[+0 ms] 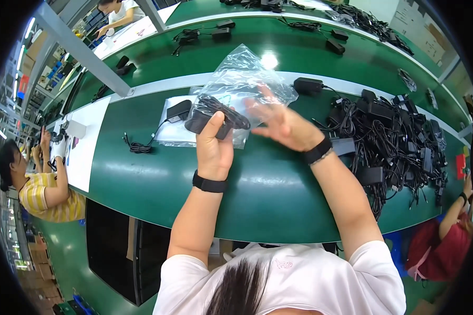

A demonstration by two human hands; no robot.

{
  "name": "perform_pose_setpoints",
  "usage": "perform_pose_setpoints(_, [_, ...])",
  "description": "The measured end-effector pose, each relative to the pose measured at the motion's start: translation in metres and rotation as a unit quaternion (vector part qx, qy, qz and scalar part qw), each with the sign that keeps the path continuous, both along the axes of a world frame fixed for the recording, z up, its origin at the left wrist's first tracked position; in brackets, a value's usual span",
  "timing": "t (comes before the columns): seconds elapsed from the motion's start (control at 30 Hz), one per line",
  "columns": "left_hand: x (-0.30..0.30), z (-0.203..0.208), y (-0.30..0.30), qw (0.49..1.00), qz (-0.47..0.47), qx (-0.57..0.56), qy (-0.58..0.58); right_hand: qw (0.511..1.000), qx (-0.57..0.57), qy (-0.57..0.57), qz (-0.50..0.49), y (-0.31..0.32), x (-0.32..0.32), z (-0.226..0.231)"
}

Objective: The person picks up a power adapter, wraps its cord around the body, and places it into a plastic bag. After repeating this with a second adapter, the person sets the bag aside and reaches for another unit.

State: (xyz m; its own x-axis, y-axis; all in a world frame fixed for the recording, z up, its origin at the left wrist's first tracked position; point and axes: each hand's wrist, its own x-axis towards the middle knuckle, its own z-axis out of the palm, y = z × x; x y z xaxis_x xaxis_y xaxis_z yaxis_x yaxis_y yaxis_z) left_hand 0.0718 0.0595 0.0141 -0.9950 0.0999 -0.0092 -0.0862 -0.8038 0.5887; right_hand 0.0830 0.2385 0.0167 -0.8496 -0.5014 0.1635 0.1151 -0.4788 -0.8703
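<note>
My left hand (215, 152) is closed round a black power adapter (197, 122), its coiled cable bundled under my thumb. A clear plastic bag (240, 65) spreads upward from the adapter; how far the adapter sits inside it I cannot tell. To the right of the bag, my right hand (289, 128) has its fingers spread, slightly blurred. Its fingertips overlap the bag's edge, and I see no grip on it. Below the hands lies a stack of flat clear bags (168, 136), with another adapter (178, 111) resting on it.
A large heap of black adapters and cables (394, 142) covers the bench's right side. One adapter (308, 85) lies near the raised white rail (347, 93). More adapters (222, 33) sit on the green surface beyond. A person in yellow stripes (52, 191) works at left; another in red (439, 247) at right.
</note>
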Motion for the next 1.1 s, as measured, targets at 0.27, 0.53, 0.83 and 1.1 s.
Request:
perform_pose_setpoints(0.27, [0.011,-0.004,0.021,0.997,0.008,-0.069,0.035,0.984,-0.077,-0.081,-0.14,-0.044,0.007,-0.008])
perform_pose_setpoints(0.53, [0.002,0.015,0.001,0.97,-0.103,-0.217,0.025,0.836,0.287,0.198,-0.424,-0.026,0.004,-0.008])
perform_pose_setpoints(0.83, [-0.001,-0.002,0.006,0.957,0.022,-0.267,0.114,0.927,0.175,0.136,-0.303,-0.025,0.005,-0.01])
perform_pose_setpoints(1.1, [0.0,-0.004,-0.001,0.943,0.037,-0.27,0.19,0.976,-0.038,-0.155,-0.145,-0.018,0.011,0.004])
